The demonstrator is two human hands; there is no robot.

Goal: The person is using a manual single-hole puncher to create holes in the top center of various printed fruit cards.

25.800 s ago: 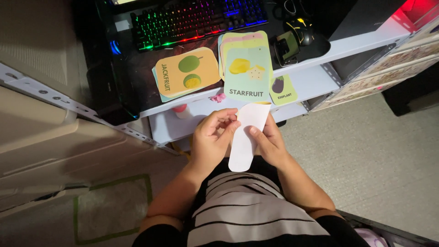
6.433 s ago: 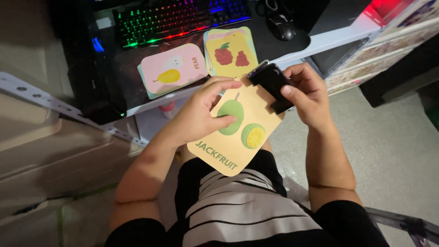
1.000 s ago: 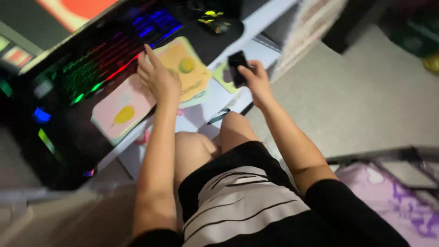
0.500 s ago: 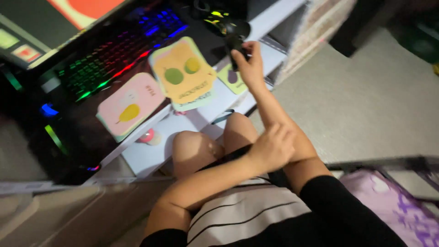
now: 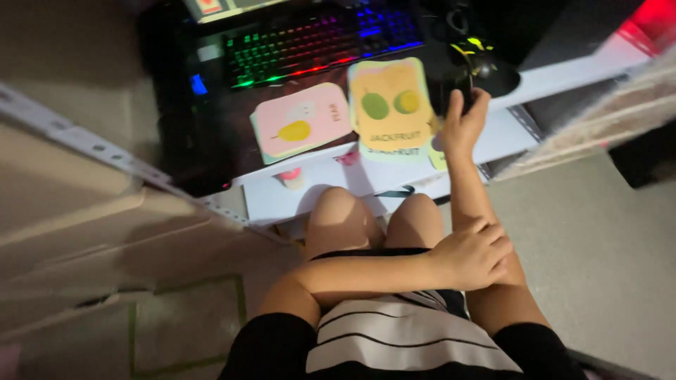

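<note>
My right hand [image 5: 461, 125] reaches forward to the desk and is closed around a small black device [image 5: 458, 83] beside the cards. My left hand [image 5: 470, 255] lies across my body, its fingers resting on my right forearm, and holds nothing. A yellow fruit card [image 5: 391, 105] with a green and a yellow fruit lies on top of a stack just left of my right hand. A pink card [image 5: 303, 123] with a yellow pear lies further left.
A keyboard [image 5: 310, 39] lit in rainbow colours sits behind the cards on the dark desk mat. A white desk edge [image 5: 549, 74] runs to the right. Beige storage boxes [image 5: 77, 218] stand at my left. Grey floor [image 5: 591, 246] lies to the right.
My left hand has settled on my right forearm after pulling back from the yellow card. My right hand stays at the black device. The camera has tilted so the desk looks more level.
</note>
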